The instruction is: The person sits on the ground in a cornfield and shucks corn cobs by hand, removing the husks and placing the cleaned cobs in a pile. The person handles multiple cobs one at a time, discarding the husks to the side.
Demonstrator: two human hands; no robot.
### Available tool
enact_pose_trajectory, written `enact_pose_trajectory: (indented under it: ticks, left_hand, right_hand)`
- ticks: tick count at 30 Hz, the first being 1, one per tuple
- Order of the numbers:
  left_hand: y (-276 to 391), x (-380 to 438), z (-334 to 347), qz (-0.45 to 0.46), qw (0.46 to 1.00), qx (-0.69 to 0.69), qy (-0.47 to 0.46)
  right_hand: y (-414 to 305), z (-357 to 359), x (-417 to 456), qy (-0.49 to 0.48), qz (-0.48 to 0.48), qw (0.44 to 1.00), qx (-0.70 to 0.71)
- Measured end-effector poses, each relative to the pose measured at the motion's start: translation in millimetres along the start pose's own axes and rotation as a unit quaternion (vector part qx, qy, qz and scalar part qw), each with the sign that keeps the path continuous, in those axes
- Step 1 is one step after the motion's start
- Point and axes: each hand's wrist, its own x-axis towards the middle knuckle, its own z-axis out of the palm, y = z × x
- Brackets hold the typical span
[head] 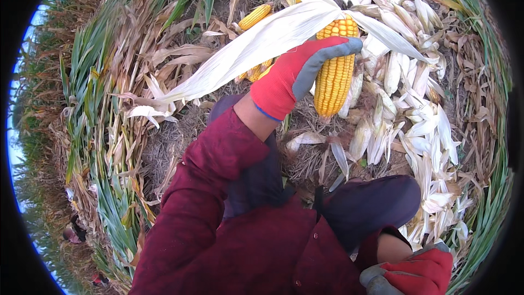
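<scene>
My left hand, in a red knit glove with grey coating, grips a yellow ear of corn upside down in front of me. The ear's tip points towards me. Its pale husk leaves are peeled back from the base and spread to both sides, the longest reaching far left. My right hand, gloved alike, is beside my body at the lower right with its fingers curled. Whether anything lies inside those fingers is hidden. Bare yellow ears lie on the ground beyond my left hand, partly covered by the husk.
Pale husks are heaped along my right. Cut green and dry corn stalks lie on the left, and green stalks curve along the right rim. My bent knees flank straw-strewn soil. A blurred person appears at far left.
</scene>
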Motion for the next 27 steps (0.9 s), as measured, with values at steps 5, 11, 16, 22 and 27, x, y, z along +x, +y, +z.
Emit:
enact_pose_trajectory:
  ticks: [5,11,16,22,27]
  left_hand:
    - [4,-4,0,-0.008,0.999,0.026,0.024]
    - [15,3,16,-0.062,0.998,0.008,0.013]
    - [0,-3,-3,-0.122,0.991,-0.044,0.016]
    - [2,5,4,-0.118,0.991,-0.026,-0.061]
    - [18,-8,19,-0.208,0.963,-0.109,-0.13]
  right_hand:
    - [11,-1,-3,0.011,-0.062,0.995,0.073]
    - [9,27,2,0.003,-0.03,0.999,0.027]
    - [50,57,25,-0.062,0.037,0.997,-0.029]
    - [173,64,8,0.079,0.326,0.942,0.017]
    - [177,73,19,0.22,0.171,0.96,0.015]
